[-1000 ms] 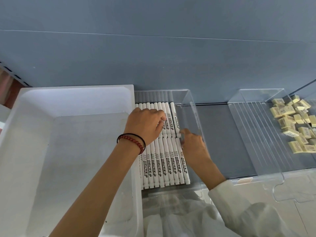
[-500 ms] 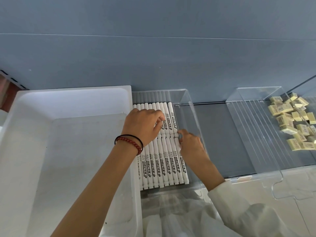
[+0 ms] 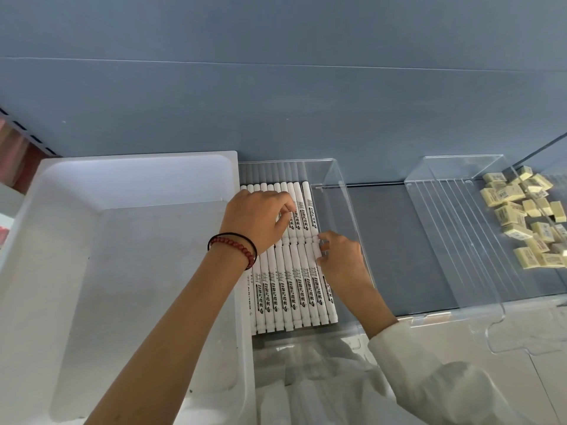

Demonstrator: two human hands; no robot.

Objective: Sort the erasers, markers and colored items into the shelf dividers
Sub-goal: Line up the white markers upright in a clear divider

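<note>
Two rows of white markers (image 3: 294,289) lie side by side inside a clear acrylic divider (image 3: 340,191) on the shelf. My left hand (image 3: 254,219), with a red bead bracelet at the wrist, sits over the far row, its curled fingertips pinching a marker there. My right hand (image 3: 340,259) is at the right edge of the near row, where its fingers pinch the far end of the rightmost marker. A pile of pale yellow erasers (image 3: 527,222) lies in the compartment at the far right.
A large white plastic bin (image 3: 122,240) stands directly left of the markers, against the divider. Another clear divider (image 3: 460,240) stands to the right, across a strip of bare blue shelf floor (image 3: 386,246). A blue back wall closes off the shelf.
Both hands stay on the markers. My right hand has crept slightly up along the rightmost near marker, and my left fingertips have shifted a little on the far row.
</note>
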